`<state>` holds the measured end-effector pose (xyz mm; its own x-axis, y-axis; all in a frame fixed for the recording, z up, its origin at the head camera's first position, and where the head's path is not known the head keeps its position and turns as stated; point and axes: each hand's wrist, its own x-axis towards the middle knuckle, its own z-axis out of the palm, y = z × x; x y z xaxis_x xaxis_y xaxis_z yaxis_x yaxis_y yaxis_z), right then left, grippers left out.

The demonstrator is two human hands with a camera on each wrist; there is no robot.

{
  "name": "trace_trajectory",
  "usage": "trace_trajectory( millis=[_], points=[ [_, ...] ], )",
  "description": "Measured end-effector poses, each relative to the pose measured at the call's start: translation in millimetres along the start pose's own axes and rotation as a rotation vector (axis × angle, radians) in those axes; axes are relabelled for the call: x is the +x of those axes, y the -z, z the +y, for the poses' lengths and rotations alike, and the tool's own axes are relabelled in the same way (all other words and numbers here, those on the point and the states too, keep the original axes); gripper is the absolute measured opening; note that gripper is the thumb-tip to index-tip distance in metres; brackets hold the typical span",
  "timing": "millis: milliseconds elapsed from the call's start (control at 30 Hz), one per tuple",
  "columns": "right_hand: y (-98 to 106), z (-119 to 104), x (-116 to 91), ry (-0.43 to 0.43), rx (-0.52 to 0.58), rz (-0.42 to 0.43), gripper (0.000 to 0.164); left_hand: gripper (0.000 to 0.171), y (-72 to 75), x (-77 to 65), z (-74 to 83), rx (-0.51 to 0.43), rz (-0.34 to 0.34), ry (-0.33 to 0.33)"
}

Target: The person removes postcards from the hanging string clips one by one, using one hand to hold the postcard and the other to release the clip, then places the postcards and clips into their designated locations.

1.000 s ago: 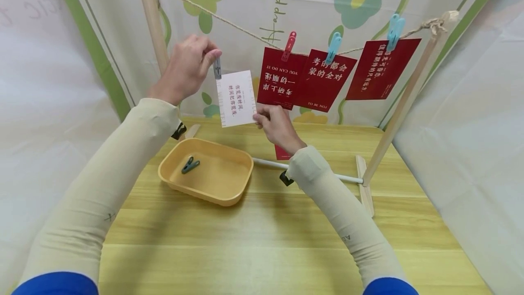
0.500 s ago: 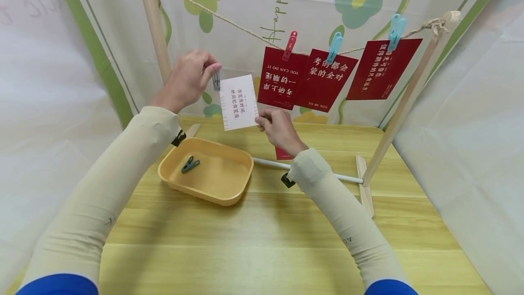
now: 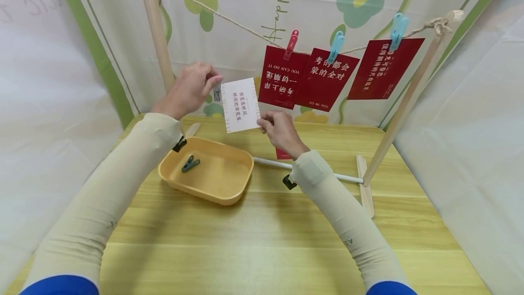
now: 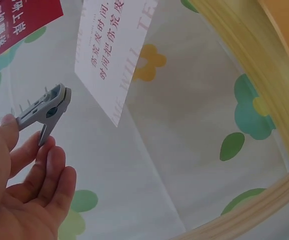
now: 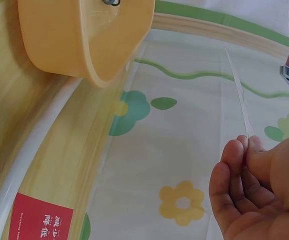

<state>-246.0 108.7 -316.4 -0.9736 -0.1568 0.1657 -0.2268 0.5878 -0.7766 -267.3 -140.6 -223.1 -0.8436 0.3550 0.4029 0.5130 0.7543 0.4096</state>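
My left hand (image 3: 186,90) pinches a grey clothespin (image 4: 44,110) by its handles, between thumb and fingers. In the left wrist view its tip is apart from the white card (image 3: 240,106), which bears printed lettering. My right hand (image 3: 282,133) pinches this card at its lower right edge, thumb against fingers; the right wrist view shows the card (image 5: 240,95) nearly edge-on. Both hands are in front of and below a sagging rope (image 3: 221,12). Right of the card, three red cards hang from the rope: one under a red clothespin (image 3: 291,44), two under blue clothespins (image 3: 336,45).
Wooden posts (image 3: 157,31) hold the rope at both ends, joined low down by a white bar (image 3: 348,178). A yellow tray (image 3: 223,199) with a dark green clothespin (image 3: 190,164) stands below my left hand. Another red card (image 5: 39,220) lies low behind my right hand.
My left hand has come down with the clothespin, away from the rope. The white card and my right hand have shifted slightly down and to the right.
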Motion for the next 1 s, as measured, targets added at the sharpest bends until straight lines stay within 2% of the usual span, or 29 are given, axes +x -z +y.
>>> trace_trajectory(
  millis=[600, 1000],
  points=[
    [3, 16, -4, -0.005, -0.005, 0.001, 0.019, 0.027, -23.5, -9.2, -13.7, 0.019, -0.115, 0.024],
    [5, 30, -8, -0.027, 0.011, 0.004, 0.02, 0.027, -43.3, -16.4, -20.8, 0.029, -0.243, 0.076]
  ],
)
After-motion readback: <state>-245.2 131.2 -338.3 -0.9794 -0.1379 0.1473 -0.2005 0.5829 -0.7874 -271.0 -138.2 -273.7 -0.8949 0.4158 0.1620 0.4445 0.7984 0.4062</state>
